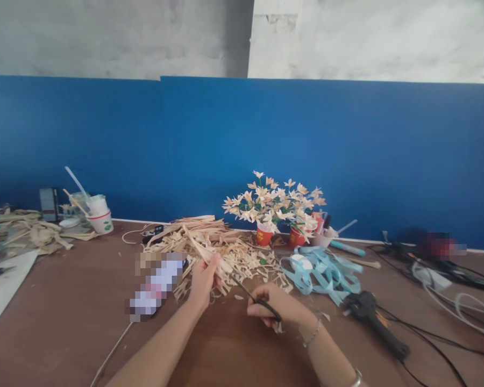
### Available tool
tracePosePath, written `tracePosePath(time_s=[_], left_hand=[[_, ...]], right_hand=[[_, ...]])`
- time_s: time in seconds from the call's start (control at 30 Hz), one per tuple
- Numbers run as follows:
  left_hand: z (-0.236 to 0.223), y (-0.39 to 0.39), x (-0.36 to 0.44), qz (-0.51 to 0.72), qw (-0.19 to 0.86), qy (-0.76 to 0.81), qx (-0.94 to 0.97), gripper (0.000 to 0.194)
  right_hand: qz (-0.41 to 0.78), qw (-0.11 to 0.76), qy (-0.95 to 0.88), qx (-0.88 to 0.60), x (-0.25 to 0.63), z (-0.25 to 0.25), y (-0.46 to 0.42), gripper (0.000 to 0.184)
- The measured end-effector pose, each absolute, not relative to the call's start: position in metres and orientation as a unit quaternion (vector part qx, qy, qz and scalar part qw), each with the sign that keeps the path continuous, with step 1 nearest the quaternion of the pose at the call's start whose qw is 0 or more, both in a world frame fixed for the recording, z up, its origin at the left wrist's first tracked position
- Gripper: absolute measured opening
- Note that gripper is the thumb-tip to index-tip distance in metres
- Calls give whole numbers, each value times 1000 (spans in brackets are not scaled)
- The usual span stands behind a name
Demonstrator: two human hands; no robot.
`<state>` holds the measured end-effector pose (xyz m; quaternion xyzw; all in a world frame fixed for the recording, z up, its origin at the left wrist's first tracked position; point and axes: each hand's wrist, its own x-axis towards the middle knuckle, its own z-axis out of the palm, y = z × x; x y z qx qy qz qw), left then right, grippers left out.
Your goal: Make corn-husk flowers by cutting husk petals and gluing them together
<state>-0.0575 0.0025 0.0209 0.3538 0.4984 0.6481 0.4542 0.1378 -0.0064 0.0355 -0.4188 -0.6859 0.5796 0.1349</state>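
The left hand (204, 282) pinches a fanned bundle of pale strips (205, 251) above the near side of a loose pile (242, 259), toward the middle of the counter (221, 344). The right hand (274, 298) has its fingers closed on the dark handles of scissors (246, 290), whose blades point at the bundle; whether they touch it is hard to tell at this blur.

The strips look light, dry and papery, stiff lengthwise yet likely to split or crease, so a soft pinch where they gather suits them better than one on the spread ends. The scissors look rigid and are best taken by the loops.

Brown surface shows between the forearms, toward the counter's near side. Sideways room ends at the phone (159, 285) on the left and, on the right, the blue ribbon (326, 269) and glue gun (381, 325). Toward the far edge, the pile and the flowers (266, 201) in red cups (263, 235) limit reach; the flowers look easily knocked.
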Motion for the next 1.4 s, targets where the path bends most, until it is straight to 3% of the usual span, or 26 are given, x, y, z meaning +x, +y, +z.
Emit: tracePosePath(time_s=[0.2,0.73,1.4], left_hand=[[19,7,-66,601,429,535,411,43],[18,2,-58,499,529,514,455,41],[20,-1,-56,509,558,499,424,37]], right_hand=[[568,140,-694,-420,146,35,-2,33],[577,92,-692,-423,146,37,-3,33],[562,88,-708,-419,151,39,-1,27]])
